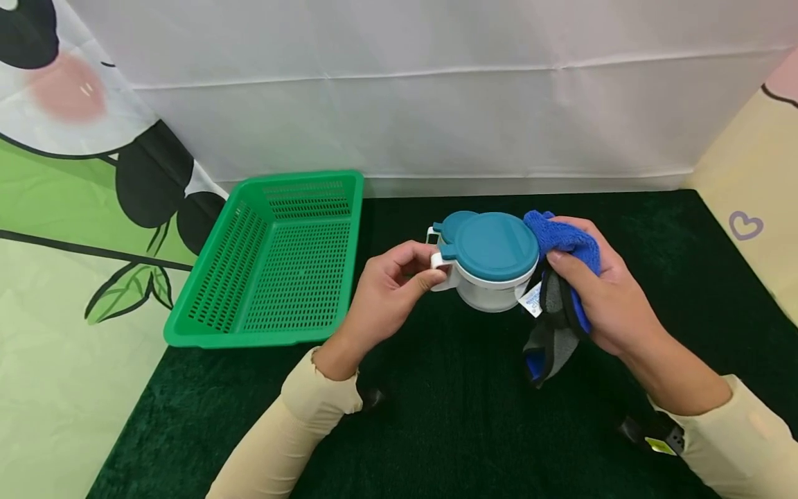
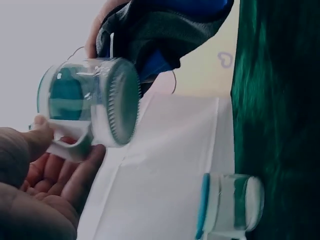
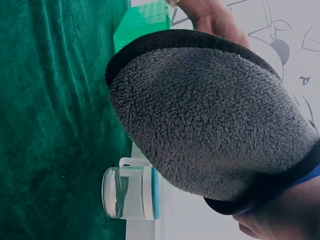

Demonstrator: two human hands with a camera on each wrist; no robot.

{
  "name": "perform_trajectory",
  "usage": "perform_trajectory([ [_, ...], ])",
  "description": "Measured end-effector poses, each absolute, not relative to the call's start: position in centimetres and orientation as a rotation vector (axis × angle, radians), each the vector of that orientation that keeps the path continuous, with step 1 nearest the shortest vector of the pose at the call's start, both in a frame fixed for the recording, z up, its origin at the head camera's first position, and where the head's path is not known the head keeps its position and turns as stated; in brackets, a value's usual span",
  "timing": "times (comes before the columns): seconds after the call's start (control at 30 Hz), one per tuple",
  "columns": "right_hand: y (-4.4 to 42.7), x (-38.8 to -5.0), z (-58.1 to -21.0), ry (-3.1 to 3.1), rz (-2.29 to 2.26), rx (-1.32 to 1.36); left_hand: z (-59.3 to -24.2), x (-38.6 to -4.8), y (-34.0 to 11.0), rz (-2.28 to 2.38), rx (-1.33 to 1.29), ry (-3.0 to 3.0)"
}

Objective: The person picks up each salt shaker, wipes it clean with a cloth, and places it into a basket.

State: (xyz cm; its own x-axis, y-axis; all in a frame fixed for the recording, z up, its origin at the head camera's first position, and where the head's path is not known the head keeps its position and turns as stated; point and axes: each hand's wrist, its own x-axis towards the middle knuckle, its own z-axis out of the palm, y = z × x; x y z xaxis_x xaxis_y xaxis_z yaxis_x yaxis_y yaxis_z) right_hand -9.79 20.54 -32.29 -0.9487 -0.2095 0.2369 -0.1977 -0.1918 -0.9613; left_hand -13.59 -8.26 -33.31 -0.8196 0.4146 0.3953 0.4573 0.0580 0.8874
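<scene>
My left hand [image 1: 388, 294] pinches the white handle of a clear glass jar [image 1: 489, 298] with a teal lid, raised off the table. In the left wrist view the held jar [image 2: 75, 95] lies sideways across the picture, its ridged base showing. A blue and grey cloth [image 1: 564, 239] with a black edge and a white tag is gripped in my right hand [image 1: 614, 298], against or close beside the jar's right side. The grey face of the cloth [image 3: 210, 115] fills much of the right wrist view. Behind the held jar stands a second lidded jar [image 3: 131, 192], mostly hidden in the head view.
A green plastic basket [image 1: 262, 339] with slotted walls sits to the left on the dark green tablecloth [image 1: 436, 416]. White sheeting [image 1: 405, 118] hangs along the back, and printed panels stand at both sides.
</scene>
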Motion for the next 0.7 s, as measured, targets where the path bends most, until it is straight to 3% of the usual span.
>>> perform_trajectory([
  [0.43, 20.2, -9.1, -34.1, 1.999, -2.299, -0.404, -33.8, -13.1, -8.8, -1.867, -0.875, -2.344],
  [0.7, 19.8, -8.3, -36.0, 2.082, -2.067, -0.348, -31.7, -13.7, -11.0, -1.906, -0.831, -2.244],
])
